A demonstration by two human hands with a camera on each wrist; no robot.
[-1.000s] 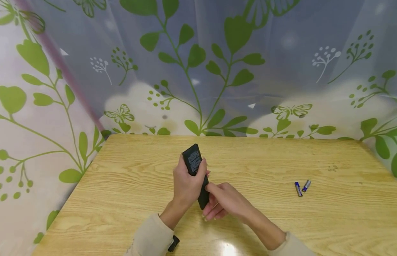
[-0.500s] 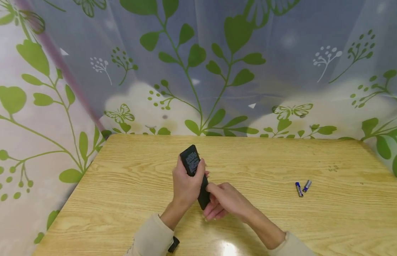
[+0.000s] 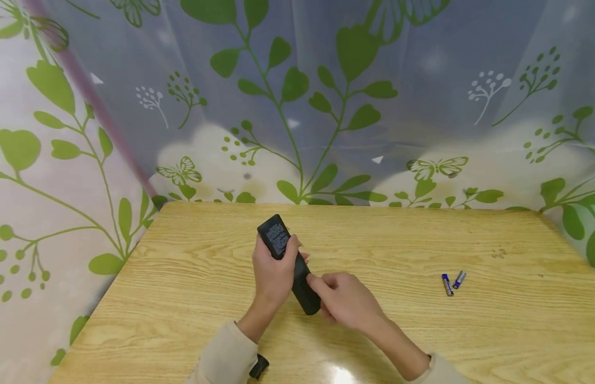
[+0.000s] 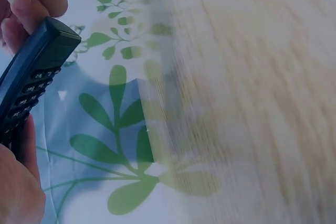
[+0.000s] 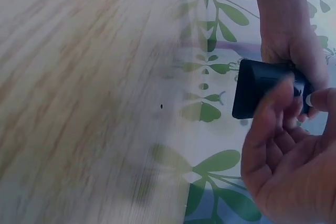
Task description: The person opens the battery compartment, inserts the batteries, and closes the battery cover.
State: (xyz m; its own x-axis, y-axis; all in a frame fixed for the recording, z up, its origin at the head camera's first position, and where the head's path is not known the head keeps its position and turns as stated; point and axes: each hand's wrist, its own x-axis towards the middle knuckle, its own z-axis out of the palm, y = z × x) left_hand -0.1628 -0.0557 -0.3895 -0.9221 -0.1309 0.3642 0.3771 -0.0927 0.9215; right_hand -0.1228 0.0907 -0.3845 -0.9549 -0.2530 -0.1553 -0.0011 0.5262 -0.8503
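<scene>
A black remote control is held tilted above the table, its labelled back turned up in the head view. My left hand grips it around the upper half, thumb across the back. My right hand is at the lower half, its thumb tip on the back and its fingers curled beside the lower end. The left wrist view shows the button side of the remote control. In the right wrist view, blurred fingers of my right hand partly cover its end.
Two blue-and-silver batteries lie on the wooden table to the right. A small black object shows beside my left sleeve. A leaf-patterned curtain hangs behind the table.
The remote control has shifted slightly left and turned, so more of its back shows. My right fingers, earlier seen under its lower end, have drawn in beside it.
</scene>
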